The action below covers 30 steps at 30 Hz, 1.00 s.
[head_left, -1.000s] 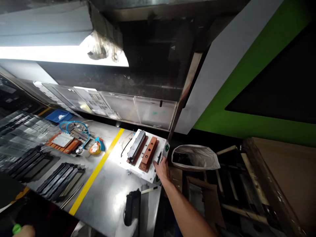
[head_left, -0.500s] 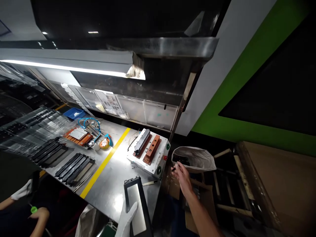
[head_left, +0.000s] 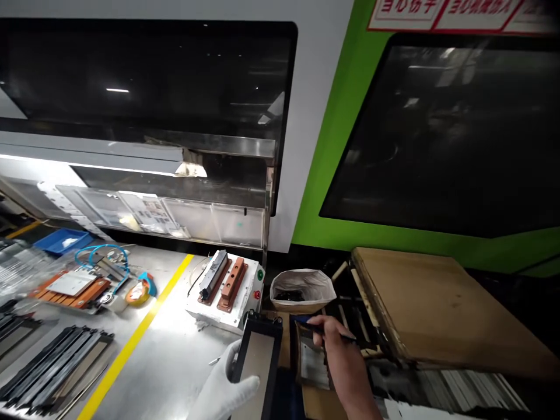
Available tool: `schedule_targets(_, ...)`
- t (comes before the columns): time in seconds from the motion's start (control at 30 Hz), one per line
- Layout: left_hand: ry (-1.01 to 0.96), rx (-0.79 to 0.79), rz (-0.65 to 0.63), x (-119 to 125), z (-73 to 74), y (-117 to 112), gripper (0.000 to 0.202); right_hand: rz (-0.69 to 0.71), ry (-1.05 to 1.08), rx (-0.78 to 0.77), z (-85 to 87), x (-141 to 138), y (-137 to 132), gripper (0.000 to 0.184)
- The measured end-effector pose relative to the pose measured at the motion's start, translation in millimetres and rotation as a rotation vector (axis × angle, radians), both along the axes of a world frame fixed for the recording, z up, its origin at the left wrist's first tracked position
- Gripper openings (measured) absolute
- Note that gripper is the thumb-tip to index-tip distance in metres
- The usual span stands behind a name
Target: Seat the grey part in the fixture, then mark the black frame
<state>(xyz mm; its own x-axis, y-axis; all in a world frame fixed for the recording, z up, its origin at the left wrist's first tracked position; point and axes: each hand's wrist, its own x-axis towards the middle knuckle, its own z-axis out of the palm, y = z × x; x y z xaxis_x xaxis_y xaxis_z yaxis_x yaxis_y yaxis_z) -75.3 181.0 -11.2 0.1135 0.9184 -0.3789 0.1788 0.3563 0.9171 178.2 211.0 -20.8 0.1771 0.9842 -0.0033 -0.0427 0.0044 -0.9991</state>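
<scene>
head view: left hand (head_left: 227,388) in a white glove, fingers (head_left: 245,386) wrapped round the edge of a black rectangular frame (head_left: 257,356) with a pale centre, held just past the worktop (head_left: 166,361) edge. right hand (head_left: 339,359), bare, fingers pinching a thin dark pen-like tool (head_left: 321,329) above a cardboard box. behind: white fixture box (head_left: 223,291) with two brown blocks, bag-lined bin (head_left: 300,289), yellow line (head_left: 135,344).

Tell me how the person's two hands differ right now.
The left hand wears a white glove; the right hand is bare. The left hand grips a wide black frame by its edge, while the right hand pinches a slim dark tool. Both are raised past the steel table, each holding something.
</scene>
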Motion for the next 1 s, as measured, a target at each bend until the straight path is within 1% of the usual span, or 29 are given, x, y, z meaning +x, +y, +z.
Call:
schedule_targets(0.07, -0.036, -0.007, -0.006, 7, 7.4, 1, 0.076, -0.002, -0.131, -0.001, 7.3, 1, 0, 0.046)
schedule_targets(0.17, -0.126, -0.009, 0.001, 14, 16.2, 1, 0.077, 0.009, -0.144, 0.034, 12.3, -3, 3, 0.045)
schedule_targets(0.27, -0.196, 0.018, 0.009, 18, 21.7, 0, 0.08, -0.002, -0.156, 0.066, 15.2, -10, 4, 0.045)
schedule_targets(0.33, -0.169, 0.025, 0.013, 19, 25.1, 0, 0.076, -0.002, -0.17, 0.073, 16.4, -12, 4, 0.046)
schedule_targets(0.43, -0.14, 0.029, -0.013, 19, 31.0, 0, 0.069, 0.005, -0.184, 0.065, 16.4, -12, 3, 0.046)
schedule_targets(0.53, -0.125, 0.006, -0.011, 18, 36.0, -1, 0.068, -0.061, -0.185, 0.034, 16.2, -7, 2, 0.046)
schedule_targets(0.6, -0.108, -0.002, 0.002, 18, 37.7, -1, 0.067, -0.118, -0.183, 0.045, 18.6, -6, 2, 0.045)
schedule_targets(0.63, -0.11, -0.003, -0.002, 18, 38.0, -1, 0.067, -0.122, -0.181, 0.059, 20.9, -7, 2, 0.045)
schedule_targets(0.8, -0.204, -0.003, -0.1, 21, 36.5, -2, 0.068, 0.039, -0.174, 0.14, 37.7, -31, 4, 0.041)
schedule_targets(0.9, -0.163, 0.002, -0.14, 23, 35.9, -3, 0.068, 0.083, -0.176, 0.15, 43.7, -42, 6, 0.042)
schedule_targets(1.0, -0.121, 0.004, -0.152, 24, 35.9, -6, 0.068, 0.098, -0.187, 0.122, 43.8, -43, 8, 0.045)
